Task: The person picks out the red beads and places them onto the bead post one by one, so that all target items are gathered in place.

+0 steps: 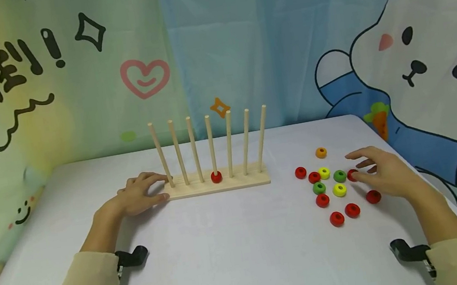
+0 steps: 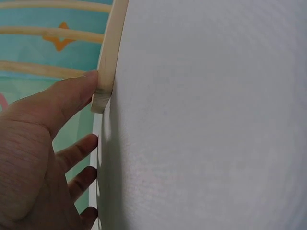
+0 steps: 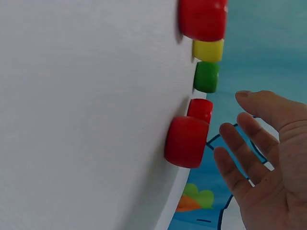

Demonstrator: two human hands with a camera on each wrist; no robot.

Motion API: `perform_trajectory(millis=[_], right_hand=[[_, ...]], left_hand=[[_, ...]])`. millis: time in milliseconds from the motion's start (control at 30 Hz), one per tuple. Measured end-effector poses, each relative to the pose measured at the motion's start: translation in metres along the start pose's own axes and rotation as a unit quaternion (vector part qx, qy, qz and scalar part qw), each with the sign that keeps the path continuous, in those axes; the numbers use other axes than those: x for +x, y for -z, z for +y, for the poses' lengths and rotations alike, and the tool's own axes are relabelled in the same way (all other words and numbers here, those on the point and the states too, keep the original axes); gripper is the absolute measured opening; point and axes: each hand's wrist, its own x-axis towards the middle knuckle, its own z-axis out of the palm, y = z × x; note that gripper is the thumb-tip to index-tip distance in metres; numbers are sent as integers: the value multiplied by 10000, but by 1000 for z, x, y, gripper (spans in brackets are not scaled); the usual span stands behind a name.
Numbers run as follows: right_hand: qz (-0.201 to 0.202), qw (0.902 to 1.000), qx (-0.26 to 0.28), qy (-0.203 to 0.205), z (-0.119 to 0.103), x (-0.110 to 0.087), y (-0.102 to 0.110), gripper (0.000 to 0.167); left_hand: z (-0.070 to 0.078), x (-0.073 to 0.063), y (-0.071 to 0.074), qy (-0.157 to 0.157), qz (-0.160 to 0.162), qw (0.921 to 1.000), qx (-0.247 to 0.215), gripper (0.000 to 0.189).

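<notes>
A wooden peg stand (image 1: 226, 186) with several upright pegs stands toward the back of the table, and one red bead (image 1: 216, 178) sits at the bottom of its middle peg. My left hand (image 1: 139, 194) holds the stand's left end, thumb (image 2: 76, 93) on the front edge and forefinger behind. On the right, my right hand (image 1: 384, 176) hovers with fingers spread around a red bead (image 1: 350, 175), partly hidden by the fingertips. The right wrist view shows thumb and fingers (image 3: 235, 148) apart, nothing between them.
Several loose beads lie left of my right hand, including a yellow bead (image 1: 339, 189), a green bead (image 1: 319, 188) and an orange bead (image 1: 321, 153). One red bead (image 1: 373, 196) is just below the hand. A printed curtain (image 1: 218, 41) hangs behind the white table (image 1: 227, 259).
</notes>
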Motion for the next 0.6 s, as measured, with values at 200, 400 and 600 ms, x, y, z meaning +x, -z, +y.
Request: perform_trajectory(millis=[200, 400, 600], right_hand=[[-143, 9996, 34, -250, 7, 0, -2, 53], [-168, 9997, 23, -162, 9, 1, -6, 51], [-189, 9997, -94, -144, 10, 1, -6, 49]], left_hand=[[0, 0, 1, 30, -67, 9999, 71, 60], [0, 0, 2, 41, -14, 9999, 126, 60], [1, 0, 0, 25, 23, 10000, 35, 61]])
